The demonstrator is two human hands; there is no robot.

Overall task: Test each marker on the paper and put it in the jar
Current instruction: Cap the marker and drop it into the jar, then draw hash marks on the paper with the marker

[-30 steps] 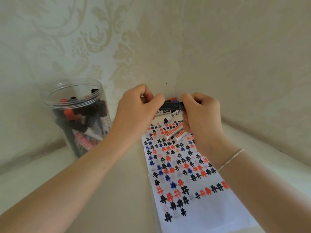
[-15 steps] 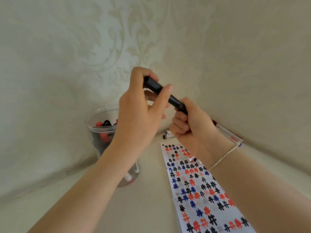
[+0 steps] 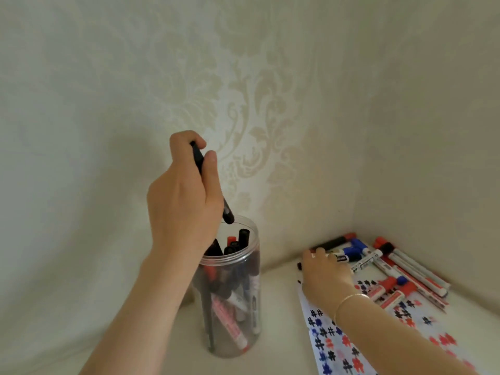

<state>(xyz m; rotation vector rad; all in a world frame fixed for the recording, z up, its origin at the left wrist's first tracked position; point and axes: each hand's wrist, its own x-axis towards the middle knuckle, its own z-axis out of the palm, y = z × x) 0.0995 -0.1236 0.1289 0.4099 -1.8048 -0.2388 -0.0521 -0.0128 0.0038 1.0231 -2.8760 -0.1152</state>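
One head-worn view looks forward and down, close over a wall corner [image 3: 359, 228].

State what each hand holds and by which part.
The left hand grips a black marker by its upper barrel, lower end over the jar. The right hand rests on the loose markers; any grip is hidden.

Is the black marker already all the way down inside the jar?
No, the left hand holds the black marker tilted, its lower end just at the jar rim.

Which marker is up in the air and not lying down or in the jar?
The black marker gripped in the left hand. Its tip hangs just over the jar; the others sit inside or lie by the paper.
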